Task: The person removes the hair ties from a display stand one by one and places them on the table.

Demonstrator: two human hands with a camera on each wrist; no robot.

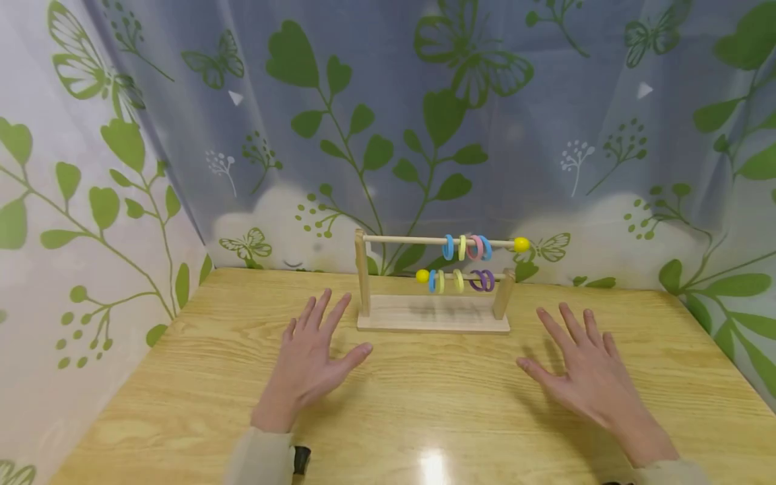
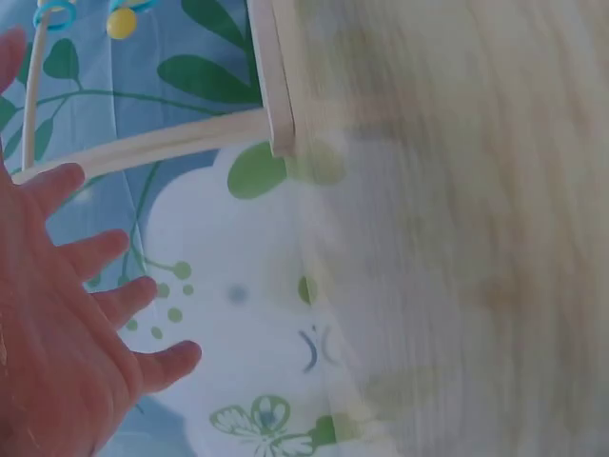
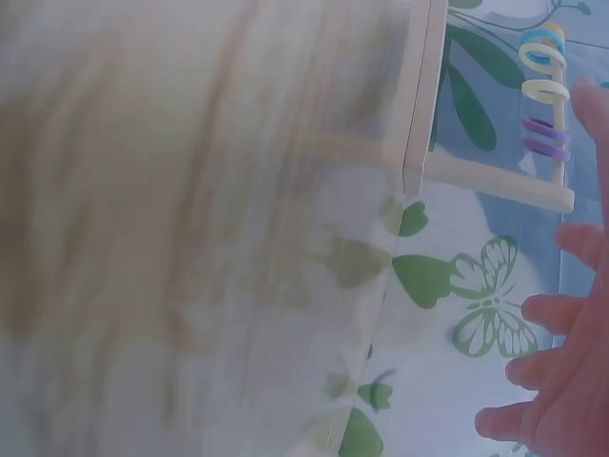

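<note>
A wooden ring stand (image 1: 433, 323) stands on the table between and beyond my hands. Its upper rod (image 1: 406, 240) carries blue, yellow and pink rings and ends in a yellow ball (image 1: 521, 244) on the right. Blue, yellow and purple rings (image 1: 483, 280) hang on the lower rod, which has a yellow ball (image 1: 422, 276) at its left end. My left hand (image 1: 309, 367), fingers spread, is left of the base and holds nothing. To the right of the stand, my right hand (image 1: 585, 377) is likewise spread, with nothing in it.
The wood-grain table (image 1: 412, 404) reaches back to a patterned curtain (image 1: 364, 135) just behind the stand. Another leaf-printed cloth (image 1: 79, 269) borders the left side. A black object (image 1: 301, 460) shows at my left sleeve.
</note>
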